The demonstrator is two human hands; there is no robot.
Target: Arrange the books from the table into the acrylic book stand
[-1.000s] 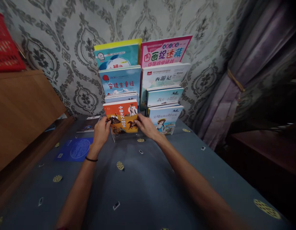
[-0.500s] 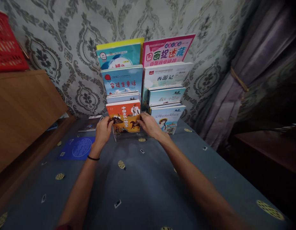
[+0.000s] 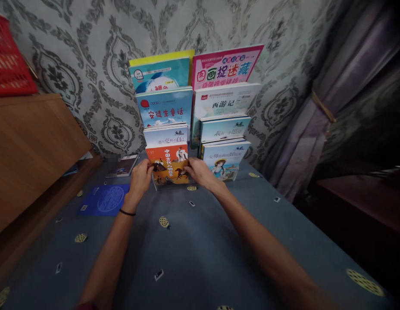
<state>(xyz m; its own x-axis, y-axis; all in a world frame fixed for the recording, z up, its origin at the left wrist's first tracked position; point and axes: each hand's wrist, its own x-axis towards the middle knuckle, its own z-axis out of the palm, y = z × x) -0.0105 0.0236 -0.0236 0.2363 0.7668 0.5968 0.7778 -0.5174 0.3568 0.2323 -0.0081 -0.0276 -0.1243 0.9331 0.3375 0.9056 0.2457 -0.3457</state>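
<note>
An orange book with a horse and figures on its cover stands upright in the front left slot of a tiered book rack. My left hand grips its left edge, fingers closed. On the opposite edge, the fingers of my right hand pinch the cover. Just behind it is a pale book, then a blue book and a teal book higher up. The right column carries a light-blue book with a girl in a hat near my right hand.
A blue book and a dark book lie flat on the patterned cloth at the left. A wooden cabinet with a red basket borders that side. Patterned wall stands behind; a tied curtain hangs at right.
The orange book has slid down between my hands, uncovering more of the pale book behind it. Both hands have shifted only slightly.
</note>
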